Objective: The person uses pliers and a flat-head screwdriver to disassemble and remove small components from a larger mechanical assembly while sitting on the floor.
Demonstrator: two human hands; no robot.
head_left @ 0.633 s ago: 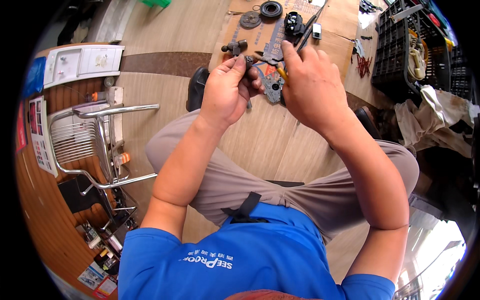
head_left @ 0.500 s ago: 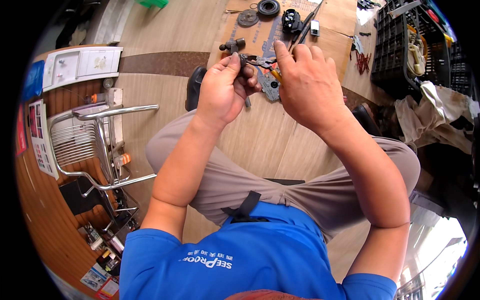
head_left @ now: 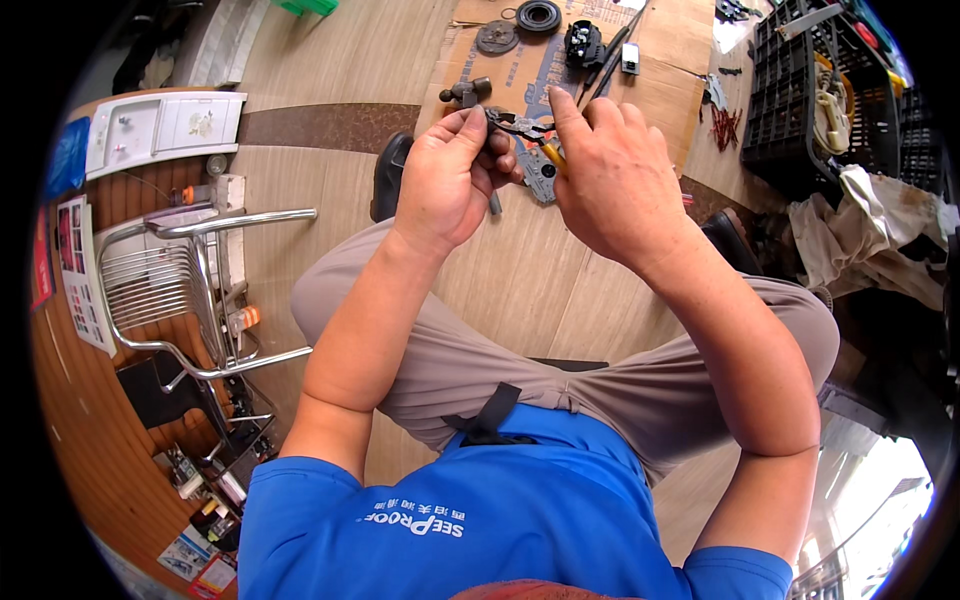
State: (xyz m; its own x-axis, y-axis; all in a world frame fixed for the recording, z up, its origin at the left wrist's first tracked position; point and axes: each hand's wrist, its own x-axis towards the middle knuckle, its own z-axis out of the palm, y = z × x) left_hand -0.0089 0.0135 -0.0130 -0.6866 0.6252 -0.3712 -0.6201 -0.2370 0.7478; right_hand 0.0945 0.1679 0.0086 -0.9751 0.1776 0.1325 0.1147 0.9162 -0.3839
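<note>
My right hand is closed around a pair of pliers with a yellow handle, its index finger stretched forward along the top. In my left hand, a small dark part is pinched between thumb and fingers, which cover most of it. The jaws of the pliers reach the part beside my left thumb; whether they grip it is too small to tell. A grey metal plate with a dark hole lies below the pliers. Just beyond my left fingertips lies a dark metal piece with a rounded end.
On the cardboard are a flat disc, a black ring-shaped part, a black housing, a small white-topped block and dark cables. At right stand a black crate and crumpled cloth. A metal chair stands left.
The pliers and my right hand have shifted very slightly, with the yellow handle tilting a little. My left hand keeps its pinch in nearly the same place.
</note>
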